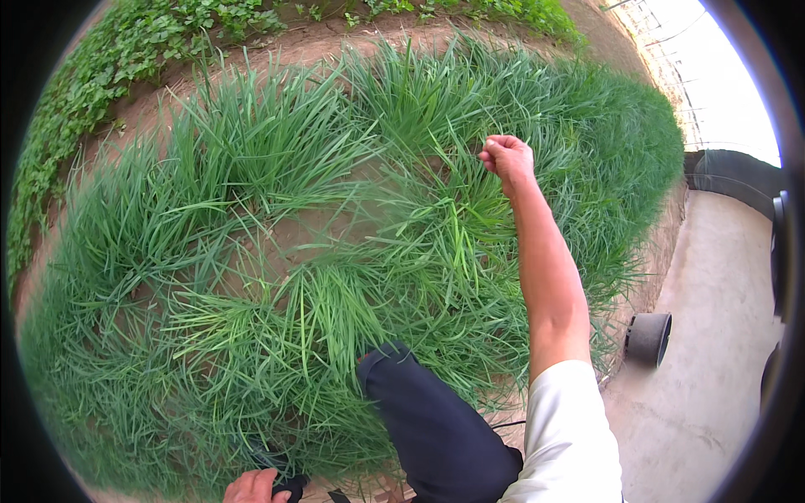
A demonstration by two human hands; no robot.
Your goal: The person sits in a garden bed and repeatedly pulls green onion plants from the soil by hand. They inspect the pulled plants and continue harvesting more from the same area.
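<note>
My right hand [509,160] is stretched out above a bed of long, narrow-leaved green plants [270,144] that look like garlic chives. Its thumb and fingers are pinched together, and I see nothing between them. Below it is a yellower tuft of leaves [462,236]. At the bottom edge my left hand [253,487] is partly cut off, its fingers bent beside or against something dark [290,485]. What its palm touches is hidden. My leg in dark trousers [434,421] reaches into the plants, and the leaves cover the foot.
Bare soil [308,232] shows between the clumps. Broad-leaved green plants [119,69] grow along the far side beyond a soil strip. On the right, a black plastic pot [648,339] lies by the bed's edge on a pale path [704,390]. Dark sheeting [732,176] borders the path.
</note>
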